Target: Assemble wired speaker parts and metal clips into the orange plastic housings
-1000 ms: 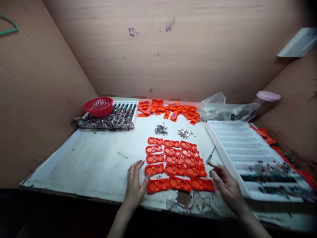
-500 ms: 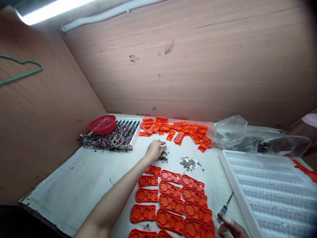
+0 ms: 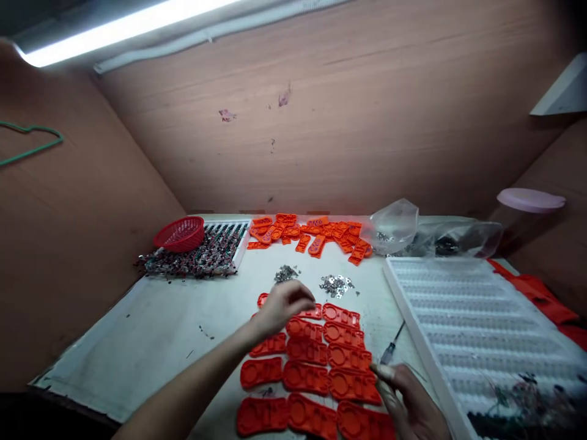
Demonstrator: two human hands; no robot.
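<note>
Head view, desk: pale desk (image 3: 160, 348), its near edge cut off at the bottom.
Large white tray (image 3: 447, 311): ridged, right side, cut off below; dark wired parts (image 3: 527, 400) blurred at its near end.
Smaller white tray (image 3: 241, 249): far left, largely hidden under heaped wired boards (image 3: 202, 256).
Plastic bags (image 3: 463, 235): behind the large tray, contents hard to make out.
Red basket (image 3: 181, 237): on the heap, inside not readable.
Left hand (image 3: 280, 305): above the upper casings, covering some, fingers half curled; cannot tell if it grips anything.
Right hand (image 3: 413, 403): beside the right column, index finger extended, loosely open, grip on nothing visible.
Orange casings (image 3: 307, 377): three columns mid-desk, near row cut off.
Loose orange pieces (image 3: 316, 245): jumbled behind.
Screwdriver (image 3: 389, 352): between right column and large tray.
Metal bits (image 3: 337, 285): two small piles beyond the casings.
</note>
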